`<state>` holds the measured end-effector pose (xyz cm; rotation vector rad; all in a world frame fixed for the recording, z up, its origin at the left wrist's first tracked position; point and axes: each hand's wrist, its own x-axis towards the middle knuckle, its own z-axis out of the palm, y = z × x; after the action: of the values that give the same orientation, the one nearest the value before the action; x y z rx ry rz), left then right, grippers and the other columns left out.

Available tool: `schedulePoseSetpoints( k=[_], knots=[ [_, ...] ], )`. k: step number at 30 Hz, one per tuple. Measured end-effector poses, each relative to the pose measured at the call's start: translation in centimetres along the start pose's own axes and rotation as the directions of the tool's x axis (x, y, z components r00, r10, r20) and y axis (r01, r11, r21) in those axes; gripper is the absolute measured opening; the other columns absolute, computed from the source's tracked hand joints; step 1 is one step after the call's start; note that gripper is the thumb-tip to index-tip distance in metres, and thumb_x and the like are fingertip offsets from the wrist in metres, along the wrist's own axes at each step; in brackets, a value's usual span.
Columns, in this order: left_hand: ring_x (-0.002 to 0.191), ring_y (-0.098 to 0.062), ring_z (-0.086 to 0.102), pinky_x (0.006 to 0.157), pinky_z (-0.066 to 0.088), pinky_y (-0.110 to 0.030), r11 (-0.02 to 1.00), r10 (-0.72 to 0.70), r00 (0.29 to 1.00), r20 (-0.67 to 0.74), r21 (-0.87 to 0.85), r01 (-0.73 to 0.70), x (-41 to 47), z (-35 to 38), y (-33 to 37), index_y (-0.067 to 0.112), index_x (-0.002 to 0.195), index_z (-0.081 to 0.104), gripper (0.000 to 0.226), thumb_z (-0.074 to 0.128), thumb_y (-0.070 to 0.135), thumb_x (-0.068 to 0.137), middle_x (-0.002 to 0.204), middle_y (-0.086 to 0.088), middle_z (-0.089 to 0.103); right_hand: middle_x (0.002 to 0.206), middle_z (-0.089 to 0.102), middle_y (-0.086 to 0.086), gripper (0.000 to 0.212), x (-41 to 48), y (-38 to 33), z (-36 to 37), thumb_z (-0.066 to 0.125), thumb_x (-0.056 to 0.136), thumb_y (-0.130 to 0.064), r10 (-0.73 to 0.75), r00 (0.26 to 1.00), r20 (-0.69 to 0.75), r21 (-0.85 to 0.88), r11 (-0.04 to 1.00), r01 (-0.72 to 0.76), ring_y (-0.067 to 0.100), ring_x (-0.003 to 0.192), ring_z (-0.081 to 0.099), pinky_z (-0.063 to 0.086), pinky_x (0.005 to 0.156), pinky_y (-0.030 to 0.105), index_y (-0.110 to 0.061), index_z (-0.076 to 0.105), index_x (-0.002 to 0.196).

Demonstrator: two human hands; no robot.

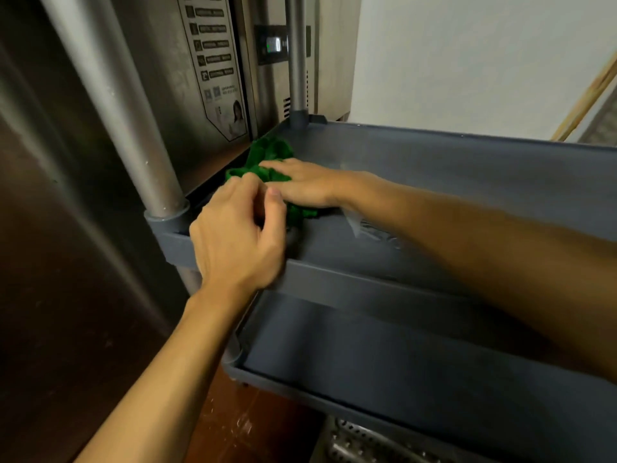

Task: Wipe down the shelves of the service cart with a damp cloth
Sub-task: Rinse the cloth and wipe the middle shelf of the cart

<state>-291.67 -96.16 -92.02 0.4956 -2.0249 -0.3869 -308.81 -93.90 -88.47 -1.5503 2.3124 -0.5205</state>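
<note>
A bunched green cloth (pixel 268 153) lies in the left far corner of the grey cart's middle shelf (pixel 467 182). My right hand (pixel 305 183) lies flat on the cloth with straight fingers, pressing it onto the shelf. My left hand (pixel 238 235) is over the shelf's front rim, its fingers curled at the near edge of the cloth; its fingertips are hidden, so the grip is unclear. A lower grey shelf (pixel 400 355) shows beneath.
Two metal cart posts rise at the left front (pixel 133 128) and the back corner (pixel 297 61). A stainless steel fridge (pixel 207 61) stands close behind and left of the cart. A white wall (pixel 467 61) is at the right. A perforated metal floor drain (pixel 360 446) lies below.
</note>
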Motion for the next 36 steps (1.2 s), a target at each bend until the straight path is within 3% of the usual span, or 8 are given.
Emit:
schedulePoseSetpoints(
  k=[3,8,15,22,27,33,36],
  knots=[
    [0.076,-0.016,0.047,0.060,0.032,-0.034,0.999,0.027,1.000,-0.006,0.020,-0.027,-0.2,-0.4,-0.2,0.015,0.084,0.054,0.039,0.035,0.046,0.097,0.081,0.001,0.050,0.164,0.015,0.003,0.064,-3.2,0.0,0.4,0.041,0.100,-0.050,-0.010,1.000,-0.004,0.004,1.000,0.010,0.021,0.150,0.013,0.013,0.119,0.035,-0.028,0.018,0.156],
    [0.087,-0.019,0.049,0.066,0.038,-0.034,0.987,0.110,0.993,0.053,0.113,-0.115,-1.7,-1.9,-3.2,0.014,0.100,0.054,0.035,0.031,0.042,0.101,0.093,-0.002,0.051,0.165,0.012,-0.001,0.066,-6.5,0.4,0.5,0.043,0.098,-0.050,0.019,1.000,-0.002,0.031,0.999,-0.019,0.019,0.150,0.013,0.014,0.120,0.034,-0.034,0.017,0.156],
    [0.075,-0.018,0.044,0.062,0.032,-0.033,0.966,0.125,0.991,0.037,0.221,-0.130,-2.1,-1.6,-3.9,0.014,0.086,0.049,0.035,0.029,0.037,0.102,0.080,-0.002,0.048,0.165,0.007,-0.002,0.061,-12.1,3.0,-0.9,0.041,0.101,-0.045,0.068,0.998,0.019,-0.005,0.998,-0.068,0.017,0.151,0.009,0.010,0.121,0.033,-0.035,0.013,0.155],
    [0.061,-0.021,0.046,0.056,0.031,-0.032,0.943,0.176,0.980,0.094,0.268,-0.196,-1.7,-2.2,-4.0,0.018,0.063,0.046,0.045,0.027,0.034,0.100,0.063,-0.001,0.047,0.162,0.019,-0.004,0.058,-19.5,7.6,-2.8,0.042,0.104,-0.032,0.224,0.973,-0.048,0.033,0.974,-0.223,0.014,0.148,0.020,0.015,0.110,0.019,-0.024,0.018,0.155],
    [0.061,-0.023,0.047,0.055,0.034,-0.033,0.942,0.171,0.982,0.083,0.277,-0.188,-1.6,-2.0,-4.0,0.018,0.061,0.044,0.045,0.029,0.033,0.100,0.062,-0.002,0.047,0.162,0.020,-0.004,0.058,-25.6,11.8,-4.3,0.039,0.104,-0.033,0.383,0.918,-0.106,0.079,0.923,-0.376,0.017,0.148,0.022,0.018,0.119,0.032,-0.022,0.018,0.156],
    [0.062,-0.027,0.050,0.055,0.034,-0.033,0.959,0.118,0.990,0.081,0.248,-0.135,-1.7,-2.3,-3.3,0.014,0.062,0.049,0.046,0.030,0.036,0.098,0.063,-0.005,0.049,0.152,0.031,-0.008,0.053,-31.5,13.7,-5.1,0.038,0.104,-0.026,0.506,0.846,-0.169,0.161,0.861,-0.483,0.011,0.138,0.029,0.022,0.107,0.024,-0.023,0.021,0.154],
    [0.067,-0.033,0.055,0.057,0.036,-0.034,0.973,0.114,0.984,0.136,0.185,-0.138,-2.0,-1.3,0.3,0.014,0.067,0.055,0.045,0.036,0.042,0.096,0.068,-0.010,0.056,0.157,0.029,-0.003,0.052,-31.7,13.4,-4.8,0.039,0.105,-0.028,0.522,0.833,-0.185,0.215,0.848,-0.484,0.018,0.142,0.030,0.024,0.108,0.027,-0.026,0.022,0.153]
  ],
)
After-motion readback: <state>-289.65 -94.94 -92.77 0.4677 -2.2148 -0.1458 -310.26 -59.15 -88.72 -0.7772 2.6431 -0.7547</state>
